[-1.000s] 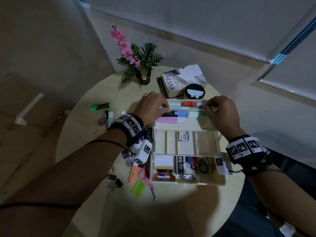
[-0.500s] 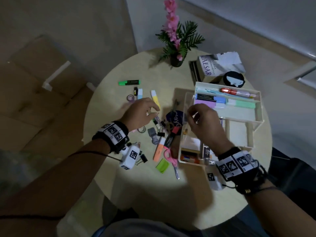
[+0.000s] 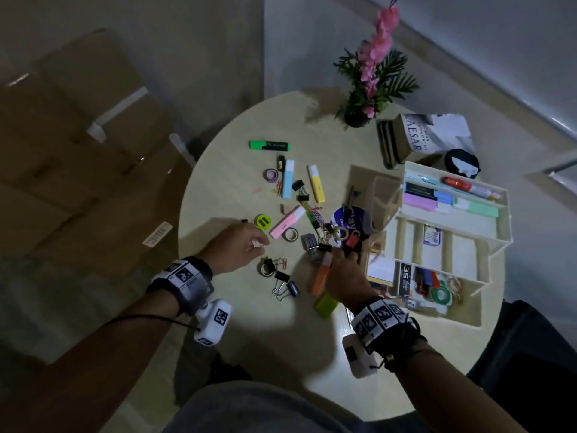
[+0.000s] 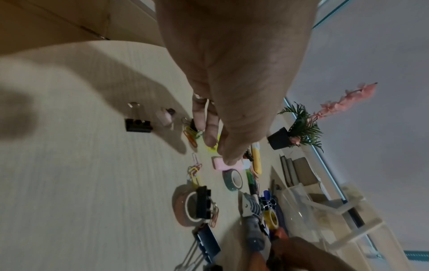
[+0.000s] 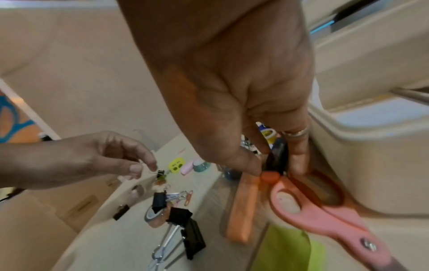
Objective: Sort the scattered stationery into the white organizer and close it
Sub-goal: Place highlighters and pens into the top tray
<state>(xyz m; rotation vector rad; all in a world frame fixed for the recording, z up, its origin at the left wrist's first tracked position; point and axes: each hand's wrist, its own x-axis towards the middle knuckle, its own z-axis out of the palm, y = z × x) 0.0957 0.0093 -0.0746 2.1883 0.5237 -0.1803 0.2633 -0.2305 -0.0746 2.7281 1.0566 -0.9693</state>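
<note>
A: Since a second ago both hands have left the top tray of the organizer [image 3: 449,232] and dropped to the clutter on the desk [image 3: 231,195], and the head has swung left.

B: Head view first. The left hand [image 3: 232,250] hovers near the pink highlighter [image 3: 287,221] with something small and white at its fingertips; I cannot tell what. The right hand [image 3: 345,276] is down on the orange highlighter [image 3: 321,276], just beside the organizer, which stands open at the desk's right.

A: Left wrist view?

B: Fingers bunched narrow above the pink highlighter and a tape roll [image 4: 232,180]. Whether they pinch anything, I cannot tell.

A: Right wrist view?

B: The thumb and fingers of the right hand [image 5: 262,155] close narrowly round a black marker with a red cap [image 5: 277,161], touching the orange highlighter [image 5: 243,210] and the pink scissors [image 5: 325,210].

A: Risks?

B: I judge the marker could drag the scissors or the highlighter along, since they lie packed together. Binder clips [image 5: 185,232] nearby could snag and scatter.
</note>
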